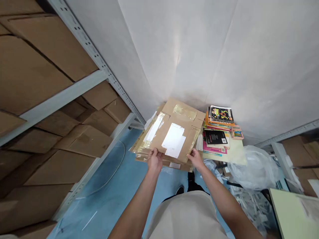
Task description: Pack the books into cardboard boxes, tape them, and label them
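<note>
A flattened cardboard box (183,121) with white paper labels and shiny tape lies on top of a pile of other flattened cardboard (146,141). My left hand (155,161) pinches its near edge on the left, thumb on top. At the near right corner, my right hand (195,158) grips the same sheet between thumb and fingers. The fingers of both hands beneath the cardboard are hidden. Just right of the pile, a stack of books and booklets (220,114) rests on a pale board (236,152).
Metal shelving (82,88) packed with brown cartons (74,139) runs along the left. A white wall covering (184,49) rises behind the pile. On the right are a clear plastic bag (254,167), shredded scraps (251,202) and a pale green tabletop (291,215). A cable (121,162) curves across the blue floor.
</note>
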{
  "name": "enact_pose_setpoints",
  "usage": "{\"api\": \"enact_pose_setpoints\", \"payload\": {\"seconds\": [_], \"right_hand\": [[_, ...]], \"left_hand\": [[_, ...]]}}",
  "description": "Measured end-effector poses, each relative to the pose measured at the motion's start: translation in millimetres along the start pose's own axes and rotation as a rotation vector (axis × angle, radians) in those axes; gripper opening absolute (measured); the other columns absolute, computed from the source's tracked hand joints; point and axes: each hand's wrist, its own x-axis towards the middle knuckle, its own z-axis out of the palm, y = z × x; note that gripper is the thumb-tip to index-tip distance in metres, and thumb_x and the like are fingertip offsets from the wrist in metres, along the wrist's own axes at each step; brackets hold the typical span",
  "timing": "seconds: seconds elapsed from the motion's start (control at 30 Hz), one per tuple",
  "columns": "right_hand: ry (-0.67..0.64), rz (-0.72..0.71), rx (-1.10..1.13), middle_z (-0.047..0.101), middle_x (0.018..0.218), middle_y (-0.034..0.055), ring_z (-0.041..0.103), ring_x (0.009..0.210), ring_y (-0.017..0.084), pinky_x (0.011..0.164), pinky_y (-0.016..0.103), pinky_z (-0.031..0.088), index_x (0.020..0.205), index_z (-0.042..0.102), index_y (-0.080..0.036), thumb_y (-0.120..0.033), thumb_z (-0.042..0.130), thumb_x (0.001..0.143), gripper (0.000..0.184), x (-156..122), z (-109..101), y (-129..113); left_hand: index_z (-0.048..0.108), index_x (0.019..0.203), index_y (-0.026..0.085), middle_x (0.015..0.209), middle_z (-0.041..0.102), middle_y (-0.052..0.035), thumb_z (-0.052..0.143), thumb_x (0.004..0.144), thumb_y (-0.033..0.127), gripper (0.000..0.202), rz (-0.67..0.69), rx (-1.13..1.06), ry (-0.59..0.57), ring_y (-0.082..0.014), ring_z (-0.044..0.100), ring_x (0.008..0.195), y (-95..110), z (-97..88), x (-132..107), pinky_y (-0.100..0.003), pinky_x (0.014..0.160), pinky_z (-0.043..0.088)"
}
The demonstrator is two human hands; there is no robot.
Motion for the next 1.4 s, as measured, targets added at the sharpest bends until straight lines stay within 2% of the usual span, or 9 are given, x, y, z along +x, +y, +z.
{"api": "enact_pose_setpoints", "payload": {"seconds": [0.13, 0.27, 0.4, 0.7, 0.93, 1.1, 1.2, 1.3, 1.4], "right_hand": [[0.330, -0.067, 0.022, 0.068, 0.101, 0.0051, 0.064, 0.087, 0.020, 0.080, 0.034, 0.053, 0.110, 0.063, -0.024, -0.045, 0.079, 0.061, 0.056, -56, -40, 15], [0.777, -0.134, -0.013, 0.063, 0.119, 0.0092, 0.061, 0.104, 0.024, 0.089, 0.040, 0.051, 0.130, 0.054, -0.026, -0.057, 0.072, 0.067, 0.072, -123, -113, 23], [1.023, -0.194, -0.093, 0.057, 0.134, 0.0135, 0.056, 0.118, 0.028, 0.095, 0.045, 0.049, 0.136, 0.051, -0.025, -0.058, 0.072, 0.068, 0.079, -194, -177, 15], [1.291, -0.370, 0.026, 0.053, 0.145, 0.0143, 0.057, 0.124, 0.031, 0.102, 0.051, 0.046, 0.135, 0.054, -0.026, -0.054, 0.073, 0.071, 0.072, -313, -248, -16], [1.491, -0.480, 0.185, 0.064, 0.131, 0.0097, 0.059, 0.119, 0.028, 0.101, 0.045, 0.047, 0.120, 0.062, -0.024, -0.048, 0.071, 0.074, 0.053, -407, -304, -4], [1.606, -0.391, 0.292, 0.071, 0.096, 0.0036, 0.064, 0.087, 0.021, 0.079, 0.035, 0.053, 0.094, 0.062, -0.025, -0.042, 0.070, 0.073, 0.028, -469, -358, 10], [1.655, -0.379, 0.338, 0.068, 0.084, 0.0007, 0.062, 0.080, 0.018, 0.073, 0.032, 0.051, 0.086, 0.059, -0.025, -0.042, 0.071, 0.072, 0.026, -496, -391, 14], [1.663, -0.395, 0.388, 0.069, 0.090, 0.0014, 0.061, 0.082, 0.018, 0.073, 0.032, 0.051, 0.085, 0.057, -0.025, -0.044, 0.073, 0.070, 0.029, -512, -416, 15], [1.652, -0.433, 0.410, 0.070, 0.109, 0.0046, 0.063, 0.095, 0.021, 0.081, 0.036, 0.052, 0.087, 0.059, -0.026, -0.046, 0.074, 0.071, 0.030, -519, -433, 17]], "left_hand": [[0.053, 0.070, 0.022, 0.067, 0.065, 0.0053, 0.080, 0.068, 0.045, 0.035, 0.171, 0.140, -0.199, -0.0107, 0.059, 0.063, -1, 6.7, -9, -0.025, 0.066, 0.048], [0.058, 0.069, 0.020, 0.065, 0.063, 0.0034, 0.081, 0.058, 0.056, 0.043, 0.248, 0.348, -0.390, -0.0107, 0.056, 0.064, -14, 29.1, -24, -0.022, 0.065, 0.047], [0.065, 0.074, 0.019, 0.069, 0.066, 0.0003, 0.079, 0.057, 0.061, 0.047, 0.217, 0.557, -0.610, -0.0136, 0.058, 0.065, -40, 58.5, -53, -0.024, 0.062, 0.047], [0.068, 0.077, 0.020, 0.071, 0.070, -0.0034, 0.078, 0.053, 0.070, 0.057, 0.033, 0.833, -1.114, -0.0183, 0.062, 0.064, -141, 131.5, -148, -0.028, 0.058, 0.051], [0.068, 0.071, 0.020, 0.069, 0.071, -0.0046, 0.078, 0.052, 0.069, 0.054, -0.008, 0.930, -1.434, -0.0189, 0.062, 0.064, -245, 181.3, -259, -0.028, 0.058, 0.051], [0.069, 0.074, 0.021, 0.074, 0.072, -0.0041, 0.078, 0.056, 0.063, 0.047, -0.063, 0.944, -1.509, -0.0200, 0.064, 0.070, -323, 201.4, -337, -0.030, 0.065, 0.053], [0.070, 0.080, 0.021, 0.087, 0.075, -0.0058, 0.080, 0.056, 0.060, 0.047, -0.105, 0.924, -1.528, -0.0242, 0.067, 0.091, -362, 210.0, -380, -0.033, 0.083, 0.054], [0.071, 0.089, 0.023, 0.103, 0.074, -0.0066, 0.082, 0.057, 0.057, 0.048, -0.232, 0.871, -1.578, -0.0275, 0.061, 0.115, -388, 217.6, -414, -0.036, 0.101, 0.047], [0.069, 0.093, 0.026, 0.112, 0.072, -0.0064, 0.080, 0.064, 0.055, 0.042, -0.336, 0.873, -1.551, -0.0280, 0.057, 0.125, -406, 225.3, -437, -0.038, 0.106, 0.044]]}}
